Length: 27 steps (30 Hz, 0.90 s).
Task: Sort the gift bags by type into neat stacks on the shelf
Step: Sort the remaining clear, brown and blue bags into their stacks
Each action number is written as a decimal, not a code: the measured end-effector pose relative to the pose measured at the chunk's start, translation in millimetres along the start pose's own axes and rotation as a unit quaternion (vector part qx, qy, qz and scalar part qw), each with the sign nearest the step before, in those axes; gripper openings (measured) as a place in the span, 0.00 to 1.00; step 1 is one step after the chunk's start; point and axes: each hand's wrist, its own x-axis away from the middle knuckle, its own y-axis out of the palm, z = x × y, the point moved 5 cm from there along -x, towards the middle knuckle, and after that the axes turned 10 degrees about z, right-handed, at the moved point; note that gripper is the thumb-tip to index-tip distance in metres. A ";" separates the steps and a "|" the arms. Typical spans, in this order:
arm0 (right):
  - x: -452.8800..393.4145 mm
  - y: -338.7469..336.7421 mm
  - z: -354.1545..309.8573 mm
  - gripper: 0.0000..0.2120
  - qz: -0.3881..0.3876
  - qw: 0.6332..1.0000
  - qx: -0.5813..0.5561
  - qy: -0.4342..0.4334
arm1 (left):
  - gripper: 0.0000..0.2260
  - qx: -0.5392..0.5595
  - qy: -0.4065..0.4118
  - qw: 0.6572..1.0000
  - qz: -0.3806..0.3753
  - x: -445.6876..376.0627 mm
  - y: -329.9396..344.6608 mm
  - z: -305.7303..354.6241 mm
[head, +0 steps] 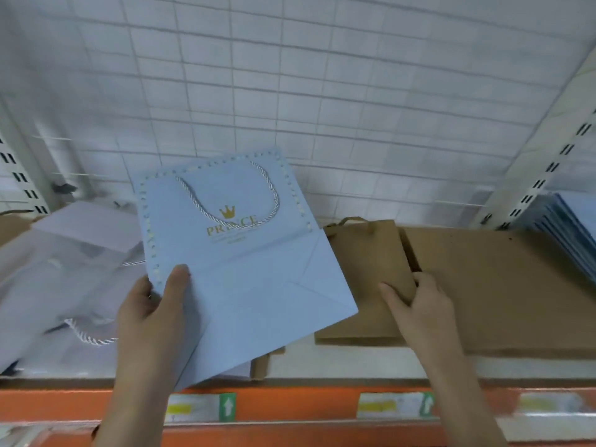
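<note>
My left hand [151, 312] grips the lower left edge of a flat light-blue gift bag [245, 285] with a gold crown, the word PRINCE and a white rope handle, held tilted above the shelf. My right hand [419, 304] pinches the near right corner of a small brown kraft bag [364, 269] that lies flat on the shelf, thumb on top. To its right lies a larger brown kraft bag [503, 291]. A pile of pale lilac and clear bags [64, 272] with rope handles covers the shelf's left part.
A stack of blue bags [567, 233] leans at the far right beside a white slotted upright [548, 162]. The orange shelf front beam [290, 404] carries price labels. A white wire grid [290, 91] backs the shelf. Another brown bag edge [261, 366] shows under the blue bag.
</note>
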 end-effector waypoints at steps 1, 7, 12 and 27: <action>-2.4 1.6 -0.3 0.26 0.011 1.000 0.024 -0.017 | 0.09 -0.008 -0.002 1.000 0.007 3.0 0.5 -2.2; -6.4 9.4 3.4 0.24 0.012 0.992 0.118 -0.049 | 0.13 -0.033 -0.011 0.999 0.015 10.3 10.0 -4.0; -3.2 12.2 3.0 0.19 -0.005 0.986 0.159 -0.050 | 0.10 -0.028 -0.007 1.000 -0.006 3.6 24.7 -3.8; -66.0 -110.2 72.4 0.12 0.119 0.980 0.015 -0.161 | 0.06 0.031 0.018 0.997 -0.065 95.1 153.3 9.4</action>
